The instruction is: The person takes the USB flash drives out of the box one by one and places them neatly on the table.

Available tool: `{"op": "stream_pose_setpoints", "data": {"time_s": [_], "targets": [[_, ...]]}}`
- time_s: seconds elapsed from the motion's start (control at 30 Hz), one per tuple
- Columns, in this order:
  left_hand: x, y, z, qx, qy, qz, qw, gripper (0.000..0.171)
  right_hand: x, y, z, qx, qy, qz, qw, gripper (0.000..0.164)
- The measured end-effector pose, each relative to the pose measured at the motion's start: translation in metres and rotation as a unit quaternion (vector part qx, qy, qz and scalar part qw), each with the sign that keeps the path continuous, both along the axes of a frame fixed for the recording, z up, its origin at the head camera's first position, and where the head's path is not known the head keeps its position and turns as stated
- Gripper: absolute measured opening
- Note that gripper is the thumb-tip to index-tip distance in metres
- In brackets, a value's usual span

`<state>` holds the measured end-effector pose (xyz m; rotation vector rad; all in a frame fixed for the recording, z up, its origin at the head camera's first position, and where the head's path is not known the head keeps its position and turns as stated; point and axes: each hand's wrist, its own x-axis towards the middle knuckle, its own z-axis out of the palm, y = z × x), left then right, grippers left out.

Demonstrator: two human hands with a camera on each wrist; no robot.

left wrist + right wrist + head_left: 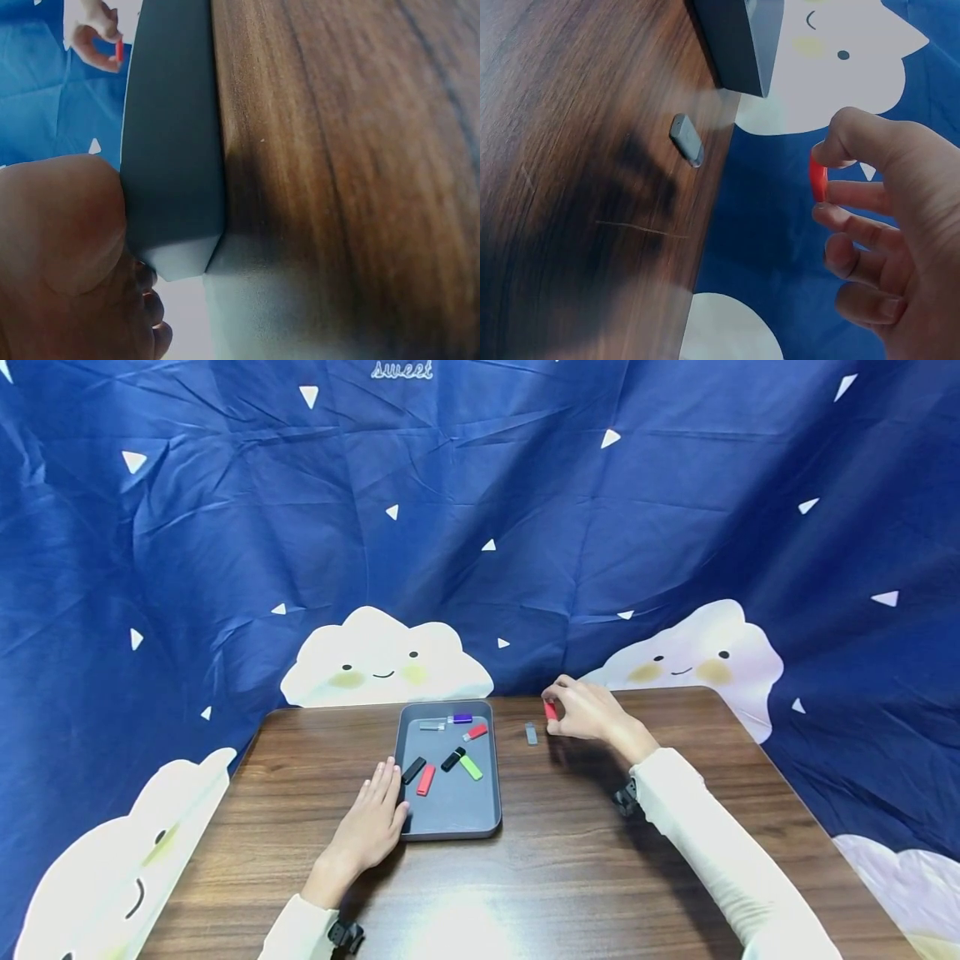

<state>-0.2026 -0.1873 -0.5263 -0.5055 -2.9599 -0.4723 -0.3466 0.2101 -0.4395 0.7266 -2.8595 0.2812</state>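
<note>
Pinching the red stick (551,710) in the right hand's (591,710) closed fingers (860,196), apparently above the surface (570,835), near the grey stick (531,733); resting the left hand (370,827) straight-fingered against the tray (450,821). Might drop if loosened.

We see a creased blue cloth (442,572) across the upper frame, with small white triangles (489,546) and "sweet" lettering (402,370) at top centre. White smiling clouds (386,681) mid-frame, lower left and right edge. Below, we have a brown wood-grain counter (300,777), bright glare (461,927) at bottom centre.
</note>
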Motion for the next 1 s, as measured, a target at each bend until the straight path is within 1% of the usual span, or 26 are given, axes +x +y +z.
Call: {"op": "stream_pose_setpoints", "data": {"time_s": [0.1, 0.13, 0.2, 0.33, 0.43, 0.53, 0.7, 0.77, 0.83, 0.87, 0.93, 1.0], "targets": [[-0.001, -0.001, -0.003, 0.007, 0.008, -0.004, 0.9999, 0.061, -0.002, 0.002, -0.002, 0.003, -0.001, 0.003, 1.0, 0.05], [-0.002, -0.002, -0.006, 0.009, 0.016, -0.009, 0.9998, 0.061, -0.002, 0.003, -0.002, 0.004, 0.0, 0.003, 1.0, 0.05], [-0.003, -0.003, -0.009, 0.017, 0.026, -0.014, 0.9994, 0.061, -0.003, 0.004, -0.003, 0.006, 0.002, 0.004, 1.0, 0.05], [-0.006, -0.006, -0.016, 0.005, 0.04, -0.016, 0.9991, 0.062, -0.002, 0.006, -0.004, 0.007, 0.005, 0.004, 1.0, 0.05], [-0.006, -0.006, -0.016, 0.006, 0.038, -0.012, 0.9992, 0.062, -0.003, 0.008, -0.006, 0.008, 0.005, 0.002, 1.0, 0.049], [-0.006, -0.007, -0.016, 0.015, 0.042, -0.018, 0.9988, 0.061, -0.003, 0.009, -0.008, 0.011, 0.001, -0.001, 1.0, 0.049], [-0.004, -0.006, -0.013, 0.022, 0.039, -0.019, 0.9988, 0.06, -0.004, 0.01, -0.011, 0.013, -0.007, -0.003, 1.0, 0.05], [-0.003, -0.005, -0.012, 0.019, 0.039, -0.015, 0.9989, 0.061, -0.004, 0.01, -0.012, 0.012, -0.011, -0.004, 1.0, 0.052], [-0.005, -0.006, -0.015, 0.015, 0.037, -0.013, 0.9991, 0.062, -0.004, 0.01, -0.013, 0.013, -0.013, -0.005, 1.0, 0.052], [-0.005, -0.005, -0.014, 0.01, 0.032, -0.011, 0.9994, 0.062, -0.005, 0.01, -0.014, 0.013, -0.014, -0.005, 1.0, 0.052], [-0.005, -0.005, -0.016, -0.003, 0.034, -0.007, 0.9994, 0.061, -0.006, 0.01, -0.016, 0.012, -0.016, -0.006, 1.0, 0.052], [-0.003, -0.004, -0.012, 0.0, 0.025, -0.006, 0.9997, 0.06, -0.007, 0.01, -0.019, 0.013, -0.018, -0.006, 1.0, 0.052]]}}
